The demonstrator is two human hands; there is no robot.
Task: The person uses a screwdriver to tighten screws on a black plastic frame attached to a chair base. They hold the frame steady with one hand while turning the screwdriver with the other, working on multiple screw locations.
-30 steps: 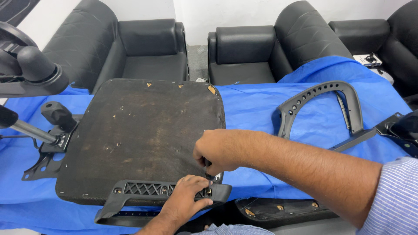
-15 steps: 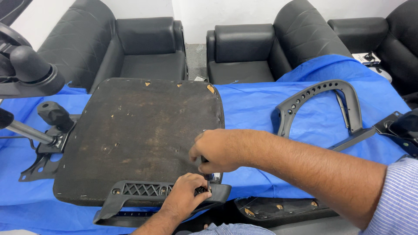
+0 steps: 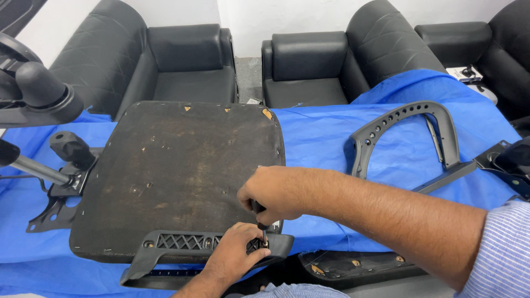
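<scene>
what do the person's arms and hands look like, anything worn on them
Both hands are bare: no gloves, rings or watch visible. The right hand leads to a bare forearm, with a light blue, finely striped shirt sleeve pushed up near the elbow. The left hand shows bare to the wrist; the same striped fabric shows at the bottom edge.

No packages, labels, signs or screens are seen anywhere around the fingers or on the surfaces beyond them.

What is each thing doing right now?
Seat base: upside down on the blue cloth.
Bracket: lying on the seat's near edge.
Screwdriver: upright, tip at the bracket.
Right hand: closed round the screwdriver.
Left hand: pressing the bracket.
Grey armrest frame: lying loose.
</scene>
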